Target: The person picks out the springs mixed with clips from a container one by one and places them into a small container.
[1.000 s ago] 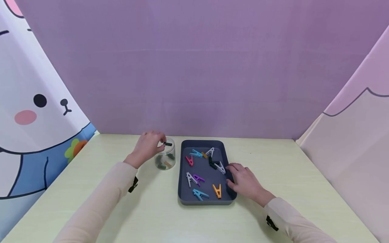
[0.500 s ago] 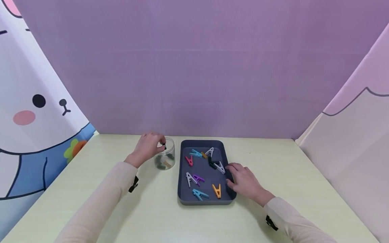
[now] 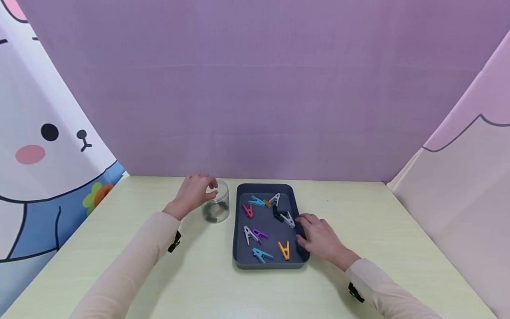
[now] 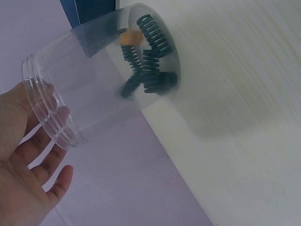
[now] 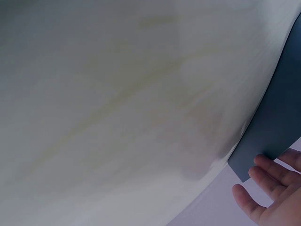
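My left hand (image 3: 196,195) hovers at the mouth of a clear jar (image 3: 224,195), thumb and fingers apart with nothing between them. Through the jar's wall in the left wrist view, several dark coil springs (image 4: 154,35) and an orange one (image 4: 131,37) lie at the bottom. My right hand (image 3: 323,239) touches the right rim of a dark grey tray (image 3: 264,266) with loosely bent fingers. Inside the tray are two blue clips (image 3: 262,255), white clips (image 3: 250,235), a red clip (image 3: 249,211), a purple clip (image 3: 260,235) and a yellow clip (image 3: 284,251).
Dark springs (image 3: 277,213) and a brownish-orange spring (image 3: 267,204) lie among the clips toward the tray's back. The jar stands just left of the tray on a pale wooden table (image 3: 207,283). A purple backdrop (image 3: 255,110) rises behind the table's far edge.
The dark spring pinched in my left hand a second ago tipped downward and has left the fingers, into the jar. The left hand stays above the jar; the right hand has not moved.
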Action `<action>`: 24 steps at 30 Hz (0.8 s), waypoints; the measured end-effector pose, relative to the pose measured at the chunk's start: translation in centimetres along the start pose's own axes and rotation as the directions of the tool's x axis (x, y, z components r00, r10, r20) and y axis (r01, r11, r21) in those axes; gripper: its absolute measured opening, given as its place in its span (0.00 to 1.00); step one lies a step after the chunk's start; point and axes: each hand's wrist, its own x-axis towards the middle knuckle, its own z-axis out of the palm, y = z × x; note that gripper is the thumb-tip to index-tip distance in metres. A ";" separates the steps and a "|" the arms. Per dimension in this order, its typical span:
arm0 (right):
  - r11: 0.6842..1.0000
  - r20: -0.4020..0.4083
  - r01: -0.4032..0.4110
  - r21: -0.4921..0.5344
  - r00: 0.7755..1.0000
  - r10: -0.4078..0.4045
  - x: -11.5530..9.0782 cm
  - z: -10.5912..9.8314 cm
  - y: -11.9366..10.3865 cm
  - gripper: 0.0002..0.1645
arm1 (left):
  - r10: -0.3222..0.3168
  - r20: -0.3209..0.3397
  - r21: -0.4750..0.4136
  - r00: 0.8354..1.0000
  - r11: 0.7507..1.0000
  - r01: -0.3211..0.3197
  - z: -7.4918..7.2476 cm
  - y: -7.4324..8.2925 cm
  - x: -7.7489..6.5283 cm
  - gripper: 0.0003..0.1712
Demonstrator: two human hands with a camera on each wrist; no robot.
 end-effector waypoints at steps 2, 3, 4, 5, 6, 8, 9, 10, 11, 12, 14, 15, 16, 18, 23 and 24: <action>1.000 0.001 -0.001 -0.002 1.000 0.001 0.0 0.0 0.0 0.26 | 0.001 -0.003 0.000 1.000 1.000 -0.001 0.0 0.0 0.0 0.09; 1.000 0.002 0.000 -0.003 1.000 0.000 0.0 0.0 0.0 0.26 | 0.003 -0.007 0.003 1.000 1.000 -0.003 0.0 0.0 0.0 0.09; 1.000 0.002 0.000 -0.003 1.000 0.000 0.0 0.0 0.0 0.26 | 0.006 -0.011 0.005 1.000 1.000 -0.005 0.1 0.0 0.0 0.09; 1.000 0.002 0.001 -0.004 1.000 -0.001 0.0 0.0 0.0 0.26 | 0.008 -0.016 0.006 1.000 1.000 -0.008 0.0 0.0 0.0 0.09; 1.000 0.001 0.002 -0.005 1.000 -0.002 0.0 0.0 0.0 0.26 | 0.011 -0.021 0.007 1.000 1.000 -0.011 0.0 0.0 0.0 0.09; 1.000 -0.001 0.003 -0.004 1.000 -0.003 0.0 0.0 0.0 0.26 | 0.019 -0.032 0.010 0.999 1.000 -0.018 0.0 0.1 0.1 0.10; 1.000 -0.002 0.004 -0.004 1.000 -0.004 0.0 0.0 0.0 0.26 | 0.023 -0.036 0.010 0.999 1.000 -0.022 0.0 0.2 0.1 0.10; 1.000 -0.003 0.004 -0.004 1.000 -0.004 0.0 0.0 0.0 0.26 | 0.025 -0.039 0.010 0.999 1.000 -0.025 0.0 0.3 0.1 0.10; 1.000 -0.004 0.005 -0.005 1.000 -0.005 0.0 0.0 0.0 0.26 | 0.028 -0.043 0.006 0.999 1.000 -0.028 -0.1 0.4 0.2 0.10; 1.000 -0.004 0.005 -0.006 1.000 -0.005 0.0 0.0 0.0 0.26 | 0.032 -0.047 0.003 0.998 0.999 -0.032 -0.2 0.5 0.2 0.10; 1.000 -0.006 0.006 -0.007 1.000 -0.006 -0.1 0.0 0.0 0.26 | 0.039 -0.054 0.000 0.998 0.999 -0.039 -0.2 0.8 0.3 0.10; 1.000 -0.007 0.006 -0.007 1.000 -0.006 -0.1 0.0 0.0 0.26 | 0.040 -0.058 -0.001 0.998 0.999 -0.040 -0.3 0.9 0.4 0.10; 1.000 -0.008 0.007 -0.007 1.000 -0.007 0.0 0.0 0.0 0.26 | 0.040 -0.061 -0.001 0.997 0.999 -0.041 -0.3 1.1 0.5 0.10; 1.000 -0.016 0.013 -0.009 1.000 -0.013 0.0 0.0 0.0 0.26 | 0.046 -0.070 0.004 0.997 0.999 -0.046 -0.3 1.4 0.7 0.10; 1.000 -0.028 0.020 -0.007 0.999 -0.020 -0.1 0.0 0.0 0.26 | 0.067 -0.071 0.000 0.995 0.998 -0.067 -0.4 2.5 1.2 0.10; 1.000 -0.029 0.020 -0.007 0.999 -0.020 -0.1 0.0 -0.1 0.26 | 0.073 -0.067 -0.004 0.995 0.997 -0.074 -0.4 2.7 1.3 0.11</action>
